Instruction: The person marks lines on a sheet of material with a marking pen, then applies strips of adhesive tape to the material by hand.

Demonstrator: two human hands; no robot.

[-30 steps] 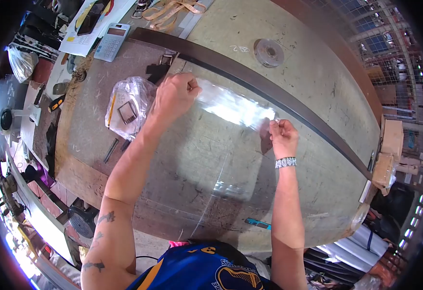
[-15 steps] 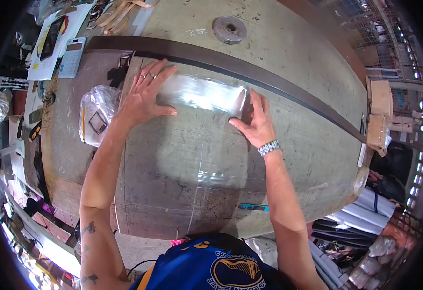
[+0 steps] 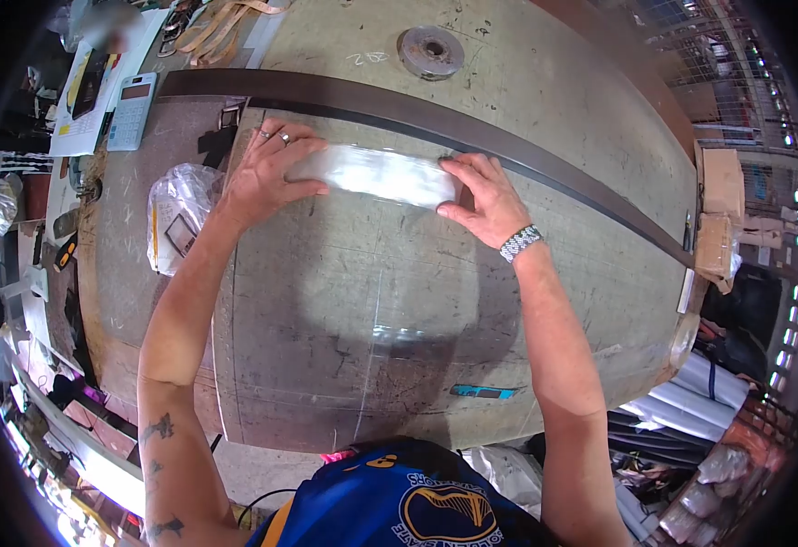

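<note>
Clear plastic sheet lies flat on the worn worktable, just below the dark metal strip. Left hand presses its 9 o'clock end, fingers laid over the edge; right hand presses the 3 o'clock end, fingers flat, not pinching. Prob. very light, thin, floppy & slick, creases easily. Best grip: pinch at the short ends or corners, w/ both hands. Bag of parts sits at 9 o'clock, round metal disc at 12.

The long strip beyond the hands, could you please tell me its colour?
Dark brown strip, clearest in the head view.
</note>
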